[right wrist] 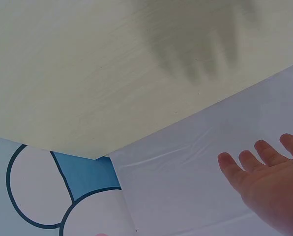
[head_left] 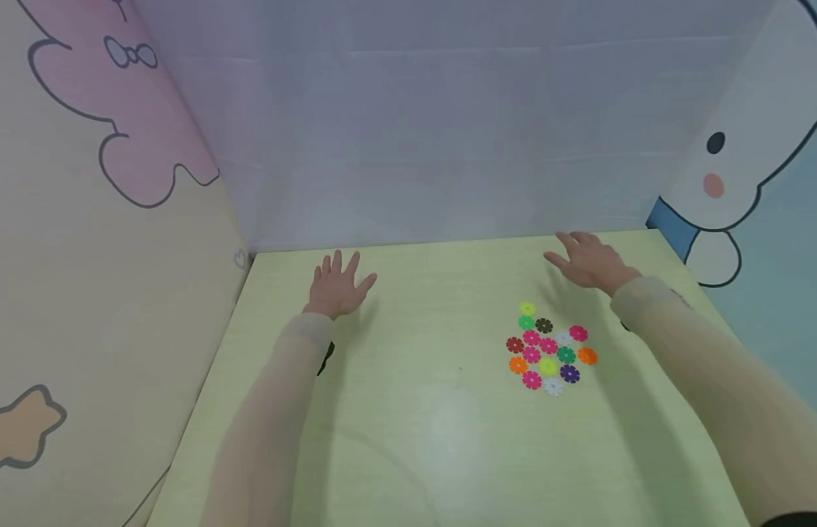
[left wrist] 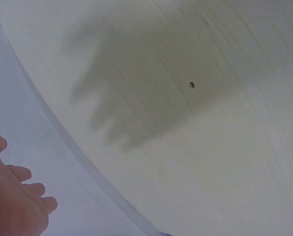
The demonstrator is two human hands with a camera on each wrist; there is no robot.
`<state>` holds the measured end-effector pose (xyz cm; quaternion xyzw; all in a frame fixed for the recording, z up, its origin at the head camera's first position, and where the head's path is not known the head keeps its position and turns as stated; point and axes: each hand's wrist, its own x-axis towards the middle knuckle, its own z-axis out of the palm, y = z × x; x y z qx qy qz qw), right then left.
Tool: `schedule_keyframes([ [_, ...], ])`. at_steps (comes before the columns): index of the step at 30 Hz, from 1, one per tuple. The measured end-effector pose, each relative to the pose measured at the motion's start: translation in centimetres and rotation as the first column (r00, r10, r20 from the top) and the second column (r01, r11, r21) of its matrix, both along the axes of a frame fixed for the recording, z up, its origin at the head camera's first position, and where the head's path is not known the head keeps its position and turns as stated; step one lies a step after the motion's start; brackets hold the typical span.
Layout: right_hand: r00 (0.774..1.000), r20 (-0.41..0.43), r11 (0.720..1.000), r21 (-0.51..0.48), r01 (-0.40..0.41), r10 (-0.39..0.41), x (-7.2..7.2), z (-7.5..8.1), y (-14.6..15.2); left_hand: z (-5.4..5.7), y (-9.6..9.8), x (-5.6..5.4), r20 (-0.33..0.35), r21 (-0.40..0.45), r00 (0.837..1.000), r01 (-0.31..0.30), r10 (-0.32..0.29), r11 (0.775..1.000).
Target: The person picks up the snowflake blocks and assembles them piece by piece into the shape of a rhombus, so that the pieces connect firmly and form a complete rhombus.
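Several small round notched discs in pink, orange, green, yellow, white, purple, red and dark brown lie in a loose cluster on the table, a pink disc [head_left: 531, 380] near its front. My right hand [head_left: 589, 263] hovers beyond the cluster toward the back right, fingers spread and holding nothing. Over the left part of the table my left hand [head_left: 336, 287] is held up with its fingers fanned out, also holding nothing. Each wrist view shows the hand's shadow on the tabletop, with the left hand [left wrist: 18, 196] and right hand [right wrist: 274, 182] at the frame edges.
The pale yellow table [head_left: 408, 439] meets a whitish curtain [head_left: 435, 146] along its back edge. Cartoon-printed walls stand on both sides, with a pink figure [head_left: 138, 124] at left and a white figure [head_left: 738, 146] at right. A thin cord [head_left: 145, 499] runs at lower left.
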<state>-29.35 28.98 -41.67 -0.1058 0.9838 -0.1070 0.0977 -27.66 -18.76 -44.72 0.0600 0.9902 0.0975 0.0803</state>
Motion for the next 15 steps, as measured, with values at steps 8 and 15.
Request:
schedule_keyframes([
  [8,1.0,-0.003,1.0,-0.018,-0.022,0.022,0.0,-1.5,0.1,-1.4,2.3,0.0,-0.021,0.032,0.999,0.036,-0.035,0.999],
  [15,0.996,-0.069,0.996,-0.054,-0.068,0.064,0.3,-2.6,-0.2,-2.4,4.5,-0.2,-0.03,0.063,0.997,0.071,-0.069,0.995],
])
